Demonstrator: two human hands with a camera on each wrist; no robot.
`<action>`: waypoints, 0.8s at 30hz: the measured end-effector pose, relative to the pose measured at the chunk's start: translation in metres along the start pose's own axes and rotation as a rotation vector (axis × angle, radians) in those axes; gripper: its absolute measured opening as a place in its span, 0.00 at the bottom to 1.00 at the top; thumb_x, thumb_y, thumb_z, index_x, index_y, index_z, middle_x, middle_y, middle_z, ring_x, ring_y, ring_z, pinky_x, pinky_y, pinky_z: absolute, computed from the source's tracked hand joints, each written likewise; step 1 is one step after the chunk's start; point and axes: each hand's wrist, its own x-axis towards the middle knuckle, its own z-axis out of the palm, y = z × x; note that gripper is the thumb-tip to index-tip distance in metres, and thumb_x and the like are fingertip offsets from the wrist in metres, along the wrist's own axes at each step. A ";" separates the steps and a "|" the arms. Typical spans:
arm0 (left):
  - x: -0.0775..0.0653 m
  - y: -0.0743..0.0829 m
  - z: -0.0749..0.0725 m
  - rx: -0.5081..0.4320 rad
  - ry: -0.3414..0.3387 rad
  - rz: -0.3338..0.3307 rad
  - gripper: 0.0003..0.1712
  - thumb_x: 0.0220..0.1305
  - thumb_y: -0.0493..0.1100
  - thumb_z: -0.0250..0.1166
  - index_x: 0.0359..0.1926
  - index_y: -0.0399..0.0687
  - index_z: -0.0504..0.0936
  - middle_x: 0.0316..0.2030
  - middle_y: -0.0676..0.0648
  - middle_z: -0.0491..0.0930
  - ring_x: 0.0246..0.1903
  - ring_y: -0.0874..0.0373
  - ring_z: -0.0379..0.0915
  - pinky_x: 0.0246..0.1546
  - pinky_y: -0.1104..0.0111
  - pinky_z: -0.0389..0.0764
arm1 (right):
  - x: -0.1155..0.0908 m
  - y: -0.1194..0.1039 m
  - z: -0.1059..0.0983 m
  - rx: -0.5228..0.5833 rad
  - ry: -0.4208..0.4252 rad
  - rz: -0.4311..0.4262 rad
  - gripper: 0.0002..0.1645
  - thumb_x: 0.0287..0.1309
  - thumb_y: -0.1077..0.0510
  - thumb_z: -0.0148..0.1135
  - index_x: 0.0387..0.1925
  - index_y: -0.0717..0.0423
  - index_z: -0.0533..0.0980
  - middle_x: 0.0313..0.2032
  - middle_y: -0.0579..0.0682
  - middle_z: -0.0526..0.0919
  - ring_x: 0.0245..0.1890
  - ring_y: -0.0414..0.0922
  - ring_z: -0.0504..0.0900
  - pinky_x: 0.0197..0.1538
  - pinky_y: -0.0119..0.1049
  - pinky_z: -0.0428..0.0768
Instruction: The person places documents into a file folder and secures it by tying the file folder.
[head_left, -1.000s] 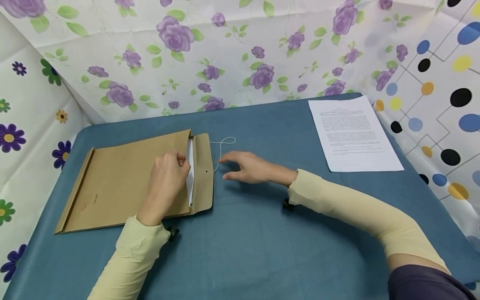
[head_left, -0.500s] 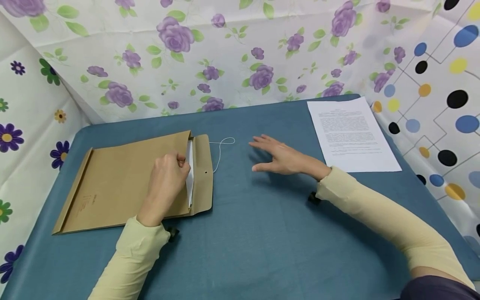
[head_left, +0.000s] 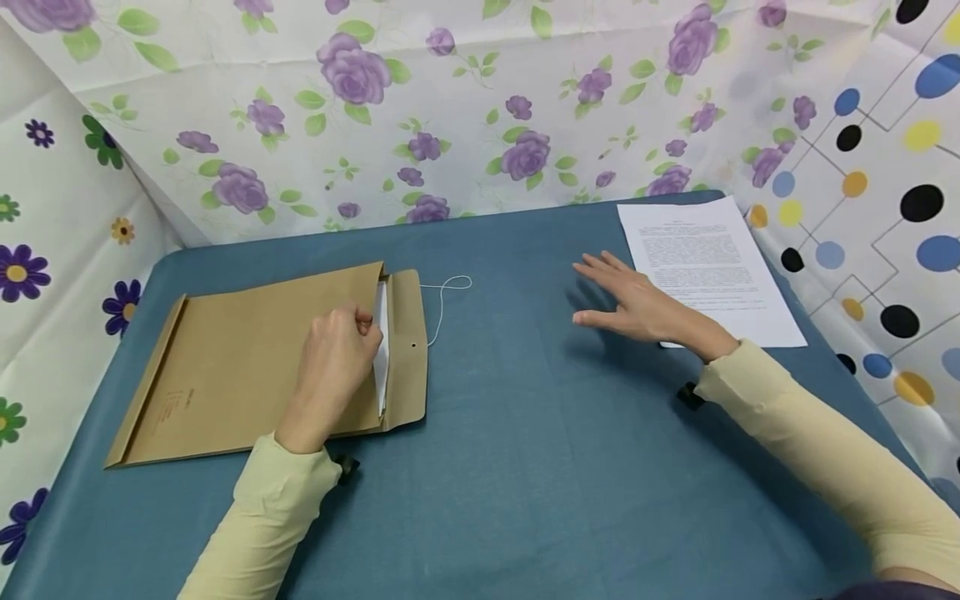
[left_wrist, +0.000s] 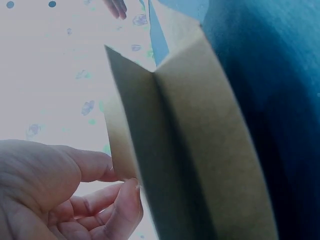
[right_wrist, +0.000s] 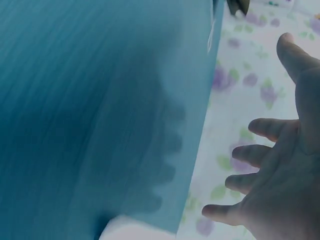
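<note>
A brown kraft paper file envelope point(head_left: 240, 358) lies on the left of the table, its flap point(head_left: 407, 367) folded out to the right. White paper point(head_left: 382, 367) shows inside its mouth. My left hand point(head_left: 333, 358) pinches the upper edge of that mouth between thumb and fingers; the left wrist view shows the pinched brown edge point(left_wrist: 122, 150) and the gap below it. A thin white string point(head_left: 442, 304) trails from the flap. My right hand point(head_left: 637, 302), fingers spread and holding nothing, hovers beside the lower left of a printed sheet point(head_left: 705, 258) and overlaps it in the head view.
A blue cloth point(head_left: 510, 467) covers the table. Behind it hangs a white curtain with purple roses point(head_left: 480, 108), with other patterned sheeting at both sides. The printed sheet lies close to the table's far right edge.
My right hand has moved from beside the flap and string rightward to the printed sheet, its fingers spreading. The left hand keeps its pinch on the envelope and has stayed in place.
</note>
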 end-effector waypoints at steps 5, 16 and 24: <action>0.000 0.000 0.001 -0.005 0.001 -0.001 0.10 0.66 0.31 0.59 0.41 0.28 0.84 0.34 0.34 0.83 0.31 0.43 0.80 0.29 0.56 0.83 | -0.013 0.018 -0.008 -0.035 0.014 0.061 0.51 0.70 0.36 0.61 0.82 0.54 0.52 0.81 0.59 0.45 0.81 0.58 0.34 0.71 0.73 0.42; 0.000 0.002 0.000 0.000 -0.003 -0.018 0.10 0.67 0.32 0.60 0.42 0.28 0.85 0.34 0.34 0.84 0.30 0.44 0.81 0.29 0.56 0.83 | -0.032 0.046 -0.029 -0.085 0.043 0.174 0.54 0.68 0.33 0.60 0.82 0.54 0.50 0.81 0.61 0.45 0.80 0.60 0.33 0.70 0.75 0.41; 0.001 0.001 0.001 0.001 -0.003 -0.011 0.10 0.66 0.31 0.60 0.41 0.28 0.85 0.33 0.35 0.84 0.30 0.44 0.80 0.29 0.56 0.82 | -0.038 0.076 -0.042 -0.135 0.050 0.226 0.57 0.67 0.31 0.60 0.82 0.56 0.51 0.80 0.63 0.46 0.80 0.63 0.33 0.69 0.76 0.41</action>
